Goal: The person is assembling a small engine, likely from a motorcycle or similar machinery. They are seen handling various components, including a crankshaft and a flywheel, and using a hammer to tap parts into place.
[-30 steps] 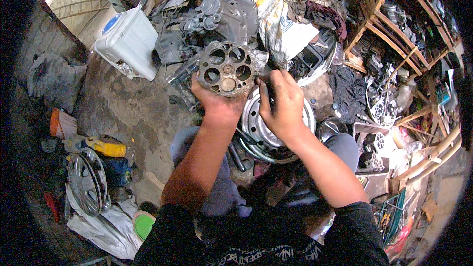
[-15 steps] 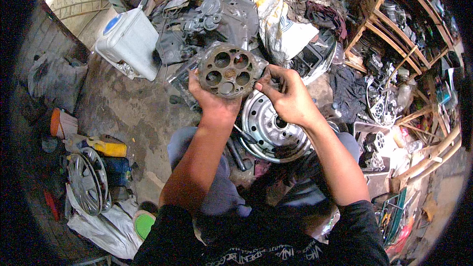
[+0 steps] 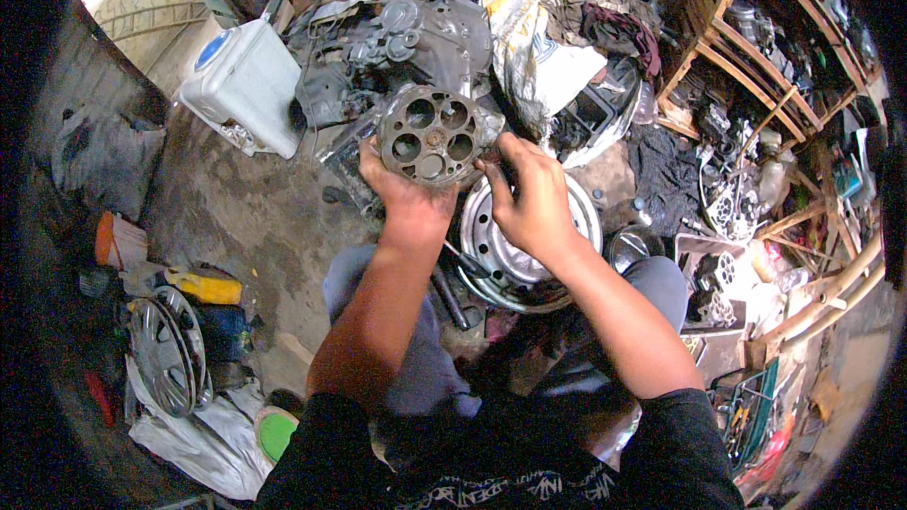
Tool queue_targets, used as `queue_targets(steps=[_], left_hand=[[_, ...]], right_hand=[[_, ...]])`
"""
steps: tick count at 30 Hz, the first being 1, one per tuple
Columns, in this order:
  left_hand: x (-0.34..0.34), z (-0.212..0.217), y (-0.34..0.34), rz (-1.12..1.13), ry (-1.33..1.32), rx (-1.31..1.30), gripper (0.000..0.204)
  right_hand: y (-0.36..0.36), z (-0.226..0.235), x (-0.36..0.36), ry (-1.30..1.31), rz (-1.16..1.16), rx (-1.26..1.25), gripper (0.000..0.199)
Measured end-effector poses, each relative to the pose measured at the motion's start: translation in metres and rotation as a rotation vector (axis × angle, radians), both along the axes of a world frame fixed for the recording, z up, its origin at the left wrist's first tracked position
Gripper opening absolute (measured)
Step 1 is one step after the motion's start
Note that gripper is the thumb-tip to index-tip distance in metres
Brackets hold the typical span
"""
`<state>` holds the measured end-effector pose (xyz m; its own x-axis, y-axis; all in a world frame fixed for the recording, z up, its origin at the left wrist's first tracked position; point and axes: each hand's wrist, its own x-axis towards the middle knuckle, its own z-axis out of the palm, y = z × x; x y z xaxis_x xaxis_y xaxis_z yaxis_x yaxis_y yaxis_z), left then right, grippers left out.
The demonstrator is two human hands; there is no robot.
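Note:
A round, grimy metal cylinder block [image 3: 434, 139] with several round bores faces up, above the floor and ahead of my knees. My left hand [image 3: 413, 191] is wrapped round it from below and its left side, with the thumb along the left edge. On the block's right side, my right hand [image 3: 531, 191] is closed, its thumb and index finger at the edge; the other fingers are curled and partly hidden. Below my right hand lies a silver steel wheel rim [image 3: 578, 211], partly covered by that hand and forearm.
A greasy engine or gearbox casing [image 3: 425, 33] lies beyond the block, next to a grey plastic box [image 3: 248, 85] with a blue spot. White sacking [image 3: 543, 47] is at the back. Wooden shelves [image 3: 746, 47] with parts stand right; wheel covers [image 3: 165, 354] lie left.
My right hand has shifted left and turned, its fingers now closer against the block's side. The block and my left hand have barely moved.

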<state>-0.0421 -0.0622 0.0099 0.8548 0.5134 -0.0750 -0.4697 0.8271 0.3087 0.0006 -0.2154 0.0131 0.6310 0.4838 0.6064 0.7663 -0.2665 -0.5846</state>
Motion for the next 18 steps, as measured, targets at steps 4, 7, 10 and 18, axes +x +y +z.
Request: queue_targets(steps=[4,7,10,18], left_hand=[[-0.004,0.008,-0.002,0.027,0.037,0.062,0.068],[-0.004,0.005,0.004,-0.032,0.062,0.046,0.068],[-0.01,0.016,-0.004,-0.055,0.087,0.042,0.068],[-0.008,0.004,0.007,-0.099,0.141,0.075,0.073]], right_hand=[[-0.01,0.017,0.018,0.132,0.183,-0.195,0.03],[-0.019,0.036,0.023,0.17,0.173,-0.15,0.014],[-0.03,0.05,0.022,0.182,0.156,-0.113,0.013],[-0.035,0.05,0.016,0.074,0.177,-0.077,0.012]])
